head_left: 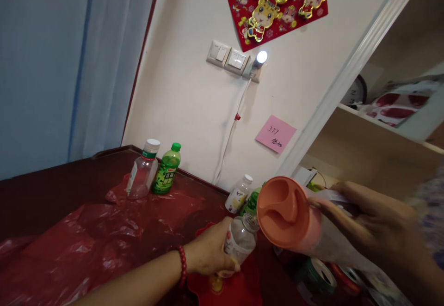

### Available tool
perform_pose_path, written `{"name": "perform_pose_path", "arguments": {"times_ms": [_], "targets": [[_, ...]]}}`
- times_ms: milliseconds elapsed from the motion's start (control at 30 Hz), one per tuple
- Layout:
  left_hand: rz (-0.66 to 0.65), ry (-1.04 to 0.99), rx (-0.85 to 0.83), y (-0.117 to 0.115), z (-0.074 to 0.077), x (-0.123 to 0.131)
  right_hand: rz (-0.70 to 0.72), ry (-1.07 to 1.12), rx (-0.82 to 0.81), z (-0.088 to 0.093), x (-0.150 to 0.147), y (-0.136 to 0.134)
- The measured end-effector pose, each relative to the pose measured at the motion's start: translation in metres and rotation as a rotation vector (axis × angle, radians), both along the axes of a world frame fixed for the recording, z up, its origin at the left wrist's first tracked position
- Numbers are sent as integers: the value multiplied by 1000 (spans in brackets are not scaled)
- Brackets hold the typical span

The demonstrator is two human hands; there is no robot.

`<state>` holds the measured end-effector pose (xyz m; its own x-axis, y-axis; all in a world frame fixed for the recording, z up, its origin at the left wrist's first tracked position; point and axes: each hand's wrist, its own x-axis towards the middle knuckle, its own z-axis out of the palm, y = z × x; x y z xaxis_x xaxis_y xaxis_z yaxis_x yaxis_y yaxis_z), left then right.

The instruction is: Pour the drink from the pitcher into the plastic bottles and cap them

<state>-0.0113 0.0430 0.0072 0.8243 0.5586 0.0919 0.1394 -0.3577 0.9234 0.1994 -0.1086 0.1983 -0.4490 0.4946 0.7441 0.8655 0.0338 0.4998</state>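
Note:
My left hand (210, 250), with a red bead bracelet at the wrist, is wrapped round a clear bottle (243, 241) that has a printed label and an uncapped mouth. From the right, my right hand (371, 229) grips a pitcher (282, 211) with an orange lid and a translucent body. It is tilted, its lid end close beside the bottle's mouth. Whether liquid is running between them I cannot tell. Under the bottle lies a red mat (239, 287) with scalloped edges.
A capped clear bottle (144, 172) and a green drink bottle (167, 169) stand on red plastic sheeting (93, 232). A small white-capped bottle (239, 194) is behind my hands. Cans (315, 276) crowd the lower right. A white cable (229, 135) hangs down the wall.

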Motion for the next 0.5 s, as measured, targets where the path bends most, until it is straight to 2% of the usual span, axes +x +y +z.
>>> {"name": "perform_pose_path", "arguments": {"times_ms": [200, 333, 500], "targets": [[3, -22, 28, 5, -10, 2, -13, 97, -34, -7, 0, 1], [-5, -39, 20, 7, -13, 2, 34, 173, -63, -9, 1, 1], [-22, -90, -10, 6, -10, 2, 48, 424, -61, -18, 5, 2]]}}
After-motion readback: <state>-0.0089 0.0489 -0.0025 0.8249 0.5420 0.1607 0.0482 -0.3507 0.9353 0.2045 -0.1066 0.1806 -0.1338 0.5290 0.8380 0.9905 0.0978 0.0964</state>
